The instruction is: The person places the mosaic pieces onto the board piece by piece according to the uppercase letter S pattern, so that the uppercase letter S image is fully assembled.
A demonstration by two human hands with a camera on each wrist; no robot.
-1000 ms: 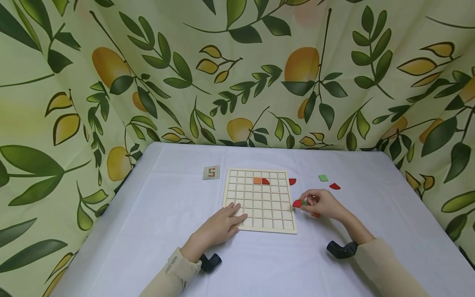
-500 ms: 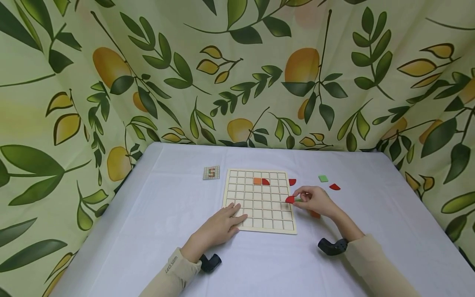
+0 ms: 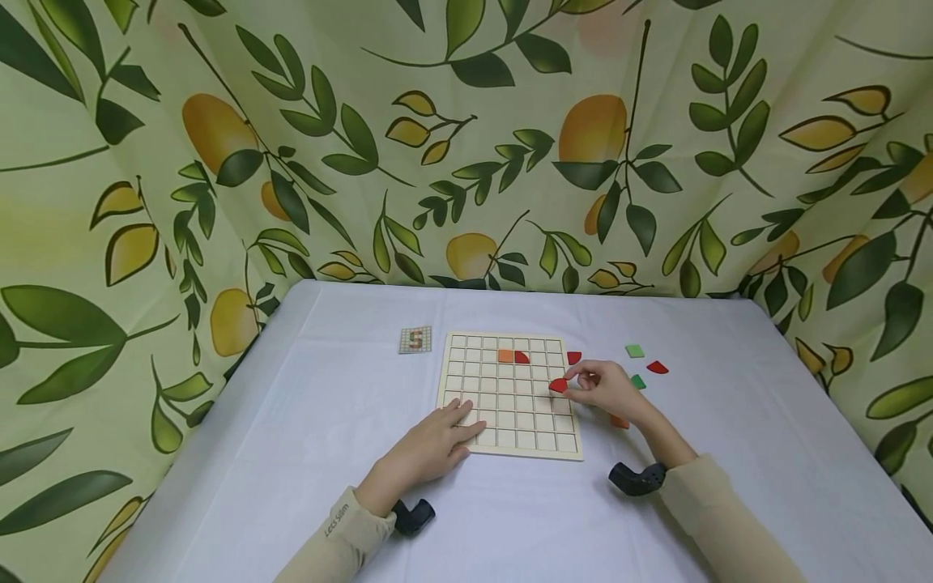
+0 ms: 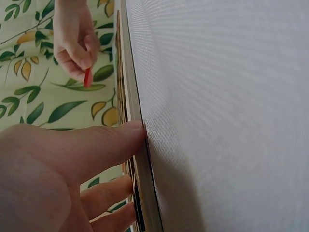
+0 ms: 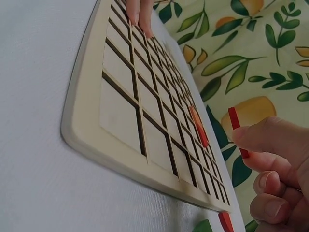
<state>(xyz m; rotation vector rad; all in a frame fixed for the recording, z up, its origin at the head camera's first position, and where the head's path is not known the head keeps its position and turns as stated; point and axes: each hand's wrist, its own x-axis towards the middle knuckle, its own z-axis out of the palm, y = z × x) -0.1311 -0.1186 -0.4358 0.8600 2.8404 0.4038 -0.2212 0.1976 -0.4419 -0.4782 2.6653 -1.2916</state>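
My right hand [image 3: 603, 389] pinches a red quarter-circle tile [image 3: 558, 385] between thumb and fingertips, above the right side of a wooden grid board [image 3: 517, 402]. In the right wrist view that red tile [image 5: 233, 118] appears edge-on, clear of the board's surface. My left hand [image 3: 428, 441] rests on the board's near left corner with fingers spread; the left wrist view has its thumb [image 4: 108, 145] against the board's edge. Two tiles lie in the grid, side by side: an orange square [image 3: 506, 355] and a red quarter-circle [image 3: 521, 357].
Right of the board lie a red tile [image 3: 574, 357] by its edge, a green square [image 3: 635, 351], another red quarter-circle [image 3: 658, 367], a green tile [image 3: 638, 381] and a partly hidden orange tile [image 3: 619, 422]. A small patterned card [image 3: 415, 339] lies beyond the board's left side.
My right hand has moved left and slightly away from me, carrying the red quarter-circle tile from beside the board to over it. A green tile behind the hand has come into view. The left hand stays put.
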